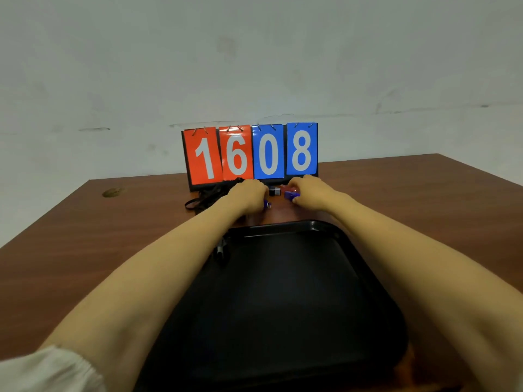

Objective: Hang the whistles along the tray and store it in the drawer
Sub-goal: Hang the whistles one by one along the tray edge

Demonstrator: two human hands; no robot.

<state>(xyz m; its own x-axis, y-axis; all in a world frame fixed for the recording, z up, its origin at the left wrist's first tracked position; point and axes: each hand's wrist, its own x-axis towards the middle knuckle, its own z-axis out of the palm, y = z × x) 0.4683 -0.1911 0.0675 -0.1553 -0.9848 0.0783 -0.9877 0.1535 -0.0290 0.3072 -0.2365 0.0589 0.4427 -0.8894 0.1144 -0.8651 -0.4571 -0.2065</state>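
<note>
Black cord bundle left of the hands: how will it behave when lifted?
The black cord bundle lies in loose overlapping loops on the brown wooden table, so it is probably floppy and light. It may lift as one tangled clump. Being flat and limp, it seems unlikely to roll.

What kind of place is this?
Probably a plain indoor room used for sports kit: a bare wall, a wooden table, a flip scoreboard and a whistle.

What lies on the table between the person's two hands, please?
In the head view, a dark whistle and a red whistle lie between the left hand, gripping a blue whistle, and the right hand, pinching a second blue whistle.
</note>
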